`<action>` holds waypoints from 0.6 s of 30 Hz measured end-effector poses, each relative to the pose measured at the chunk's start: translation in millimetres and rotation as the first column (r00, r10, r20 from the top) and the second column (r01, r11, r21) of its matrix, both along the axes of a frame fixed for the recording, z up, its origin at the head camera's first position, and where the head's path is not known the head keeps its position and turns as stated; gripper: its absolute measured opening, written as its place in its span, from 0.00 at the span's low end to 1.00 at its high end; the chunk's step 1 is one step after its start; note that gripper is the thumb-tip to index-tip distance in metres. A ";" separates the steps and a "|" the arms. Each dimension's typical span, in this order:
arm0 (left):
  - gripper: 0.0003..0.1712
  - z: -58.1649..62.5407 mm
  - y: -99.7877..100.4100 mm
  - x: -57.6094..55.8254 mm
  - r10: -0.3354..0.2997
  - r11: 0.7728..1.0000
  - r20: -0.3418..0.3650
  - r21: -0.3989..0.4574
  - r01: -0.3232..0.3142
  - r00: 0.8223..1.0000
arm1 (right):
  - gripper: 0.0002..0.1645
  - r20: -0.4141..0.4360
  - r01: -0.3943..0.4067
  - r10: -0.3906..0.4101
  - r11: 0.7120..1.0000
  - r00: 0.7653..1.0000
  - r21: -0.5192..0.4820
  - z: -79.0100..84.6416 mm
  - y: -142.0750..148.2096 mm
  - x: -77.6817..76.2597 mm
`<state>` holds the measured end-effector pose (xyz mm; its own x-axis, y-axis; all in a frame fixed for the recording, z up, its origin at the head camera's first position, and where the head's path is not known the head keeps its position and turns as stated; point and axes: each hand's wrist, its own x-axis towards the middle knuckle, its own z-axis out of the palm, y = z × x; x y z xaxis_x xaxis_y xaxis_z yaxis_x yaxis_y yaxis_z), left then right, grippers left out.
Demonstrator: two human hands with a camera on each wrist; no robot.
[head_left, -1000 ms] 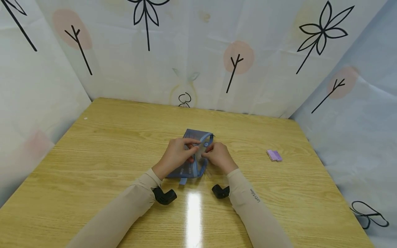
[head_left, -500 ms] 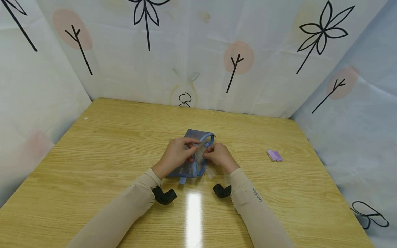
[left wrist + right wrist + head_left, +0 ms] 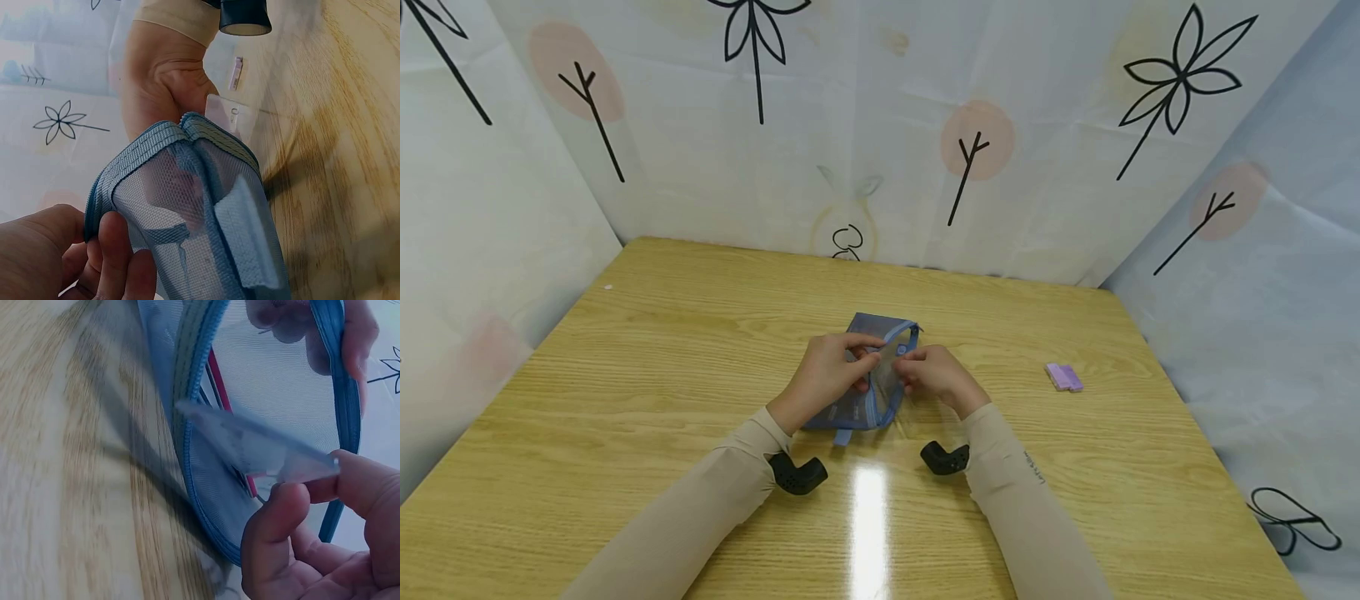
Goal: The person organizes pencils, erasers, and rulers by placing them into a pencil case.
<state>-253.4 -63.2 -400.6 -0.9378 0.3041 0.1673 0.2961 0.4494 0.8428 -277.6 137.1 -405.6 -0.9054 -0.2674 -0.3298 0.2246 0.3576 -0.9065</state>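
A blue mesh zip pouch (image 3: 852, 410) lies on the table with its mouth unzipped and facing right. My left hand (image 3: 829, 367) pinches the rim of the mouth, thumb and fingers on the mesh in the left wrist view. At the opening, my right hand (image 3: 940, 377) pinches a clear plastic ruler-like piece (image 3: 265, 447) between thumb and fingers. One end of that piece reaches across the zip edge in the right wrist view, and a printed mark shows on it in the left wrist view. Inside the pouch lies a slim red-edged thing (image 3: 219, 381), mostly hidden.
Two small purple blocks (image 3: 1063, 377) lie side by side on the wooden table (image 3: 700, 350), right of the pouch. A tiny white scrap (image 3: 607, 287) is near the far left corner. Printed white curtains (image 3: 880, 150) stand around the table's back and sides.
My right hand has shifted slightly right, away from the pouch mouth, with the clear piece still pinched. My left hand and the pouch have barely moved.
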 end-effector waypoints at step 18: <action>0.16 0.0 1.7 0.5 0.011 1.000 -0.004 -0.025 -0.011 1.000 | 0.16 0.037 0.144 -0.139 0.970 0.990 -0.195 -11.9 -15.2 -0.6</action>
